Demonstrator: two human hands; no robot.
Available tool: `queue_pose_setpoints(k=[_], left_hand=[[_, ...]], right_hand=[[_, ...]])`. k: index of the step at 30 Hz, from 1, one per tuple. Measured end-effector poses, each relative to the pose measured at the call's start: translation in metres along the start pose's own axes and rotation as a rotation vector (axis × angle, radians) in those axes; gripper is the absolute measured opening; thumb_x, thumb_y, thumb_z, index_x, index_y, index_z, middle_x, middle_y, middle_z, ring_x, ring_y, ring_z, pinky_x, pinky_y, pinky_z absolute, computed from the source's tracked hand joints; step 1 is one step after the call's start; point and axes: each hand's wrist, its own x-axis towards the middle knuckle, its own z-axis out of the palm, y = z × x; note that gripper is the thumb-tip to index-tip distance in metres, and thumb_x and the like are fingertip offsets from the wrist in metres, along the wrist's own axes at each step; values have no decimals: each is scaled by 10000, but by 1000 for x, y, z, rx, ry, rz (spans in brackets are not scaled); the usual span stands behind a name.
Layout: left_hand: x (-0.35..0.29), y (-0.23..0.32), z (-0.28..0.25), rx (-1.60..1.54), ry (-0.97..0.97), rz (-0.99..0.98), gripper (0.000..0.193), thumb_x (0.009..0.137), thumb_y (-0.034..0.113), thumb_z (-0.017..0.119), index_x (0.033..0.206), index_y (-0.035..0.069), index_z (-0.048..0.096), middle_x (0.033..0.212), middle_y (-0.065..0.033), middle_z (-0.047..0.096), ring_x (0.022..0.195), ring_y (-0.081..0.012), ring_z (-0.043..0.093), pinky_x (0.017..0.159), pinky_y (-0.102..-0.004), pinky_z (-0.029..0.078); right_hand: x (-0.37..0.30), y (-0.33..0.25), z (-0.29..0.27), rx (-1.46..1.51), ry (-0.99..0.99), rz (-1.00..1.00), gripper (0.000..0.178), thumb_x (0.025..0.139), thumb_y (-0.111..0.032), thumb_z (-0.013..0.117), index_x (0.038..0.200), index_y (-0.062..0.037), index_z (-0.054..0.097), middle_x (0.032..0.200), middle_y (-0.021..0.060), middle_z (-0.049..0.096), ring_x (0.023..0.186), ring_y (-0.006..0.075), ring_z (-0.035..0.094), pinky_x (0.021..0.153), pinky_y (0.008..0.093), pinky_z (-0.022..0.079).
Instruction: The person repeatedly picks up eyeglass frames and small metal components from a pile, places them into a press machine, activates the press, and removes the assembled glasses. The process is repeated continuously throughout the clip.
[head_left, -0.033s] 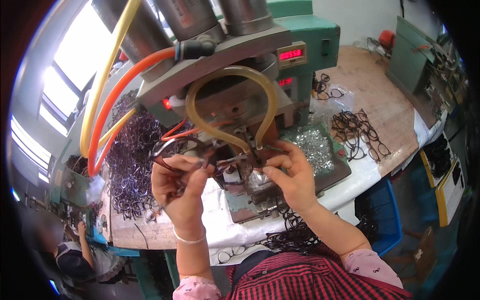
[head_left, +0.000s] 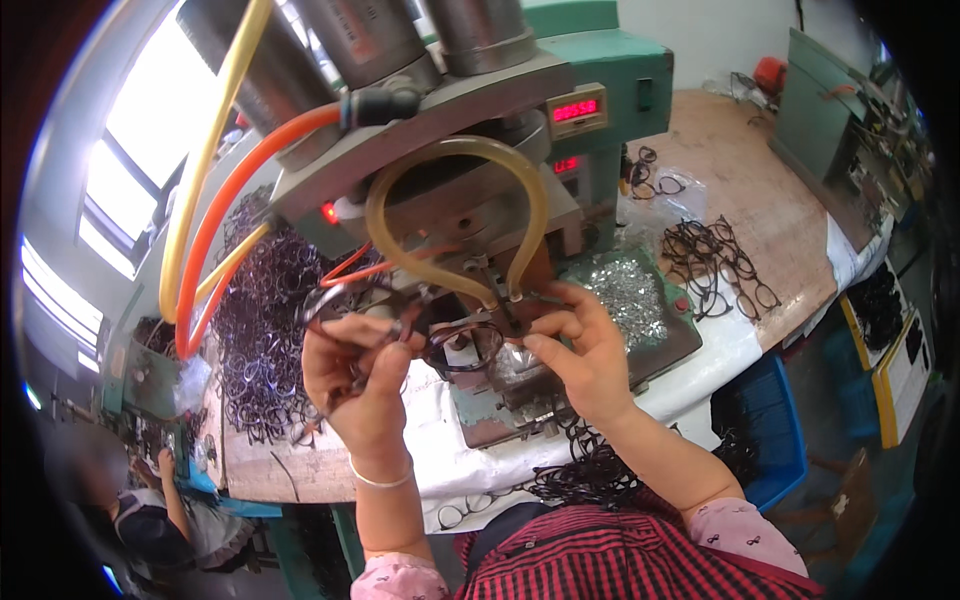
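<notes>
Holding a dark glasses frame [head_left: 410,320] at the front of the green press [head_left: 620,80], the left hand [head_left: 365,375] has its grip closed around one side of it. The frame's other side reaches toward the press's tooling [head_left: 508,315], beneath the looped hose [head_left: 458,150]. At the right of that tooling is the right hand [head_left: 585,350], its thumb and fingers drawn together; whether its grip pinches anything, I cannot tell.

This one piece looks midway through handling, at the press and not yet let go. Left of the press rises a large heap of frames [head_left: 262,340]; right of it, on the surface [head_left: 740,150], lies a smaller pile [head_left: 715,265], and more frames [head_left: 590,470] lie on its near side. Which are finished and which remain, the view does not settle. Silvery bits [head_left: 622,300] fill a tray area at the press's right.
</notes>
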Motion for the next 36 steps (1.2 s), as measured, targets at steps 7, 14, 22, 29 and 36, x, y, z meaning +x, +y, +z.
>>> queue_pose_setpoints(k=[7,14,22,29,36], left_hand=[[-1,-4,1,103,13,33,257,825,33,737,972,20,526,861,-113,659,744,-151,639,704,-253,515],[5,1,-4,121,-114,3,224,862,48,704,951,41,499,928,-92,627,800,-170,660,763,-308,556],[-47,-6,1,726,-729,662,100,716,68,736,790,56,670,970,-112,696,774,-210,667,591,-294,542],[-47,-40,10,699,-854,864,253,709,54,780,915,89,637,969,-75,701,859,-250,717,628,-310,585],[-43,-43,7,654,-849,791,235,711,62,764,920,87,658,956,-68,715,838,-233,719,632,-324,586]], right_hand=[[3,-5,-5,-86,-47,23,529,869,7,681,1339,34,438,955,86,694,921,113,642,836,241,475],[3,-13,-7,-215,-96,-22,605,848,0,675,1394,17,415,1033,104,685,978,141,641,889,279,481],[2,-1,-93,-1529,158,-343,242,754,-105,717,985,-33,703,1187,172,646,1223,384,544,999,448,451],[17,6,-132,-1396,170,-480,139,737,-114,732,841,-46,669,1049,122,653,1051,353,589,859,427,487],[19,25,-122,-1469,-78,-425,156,717,-132,723,855,-96,659,1122,86,624,1087,312,574,798,439,470]])
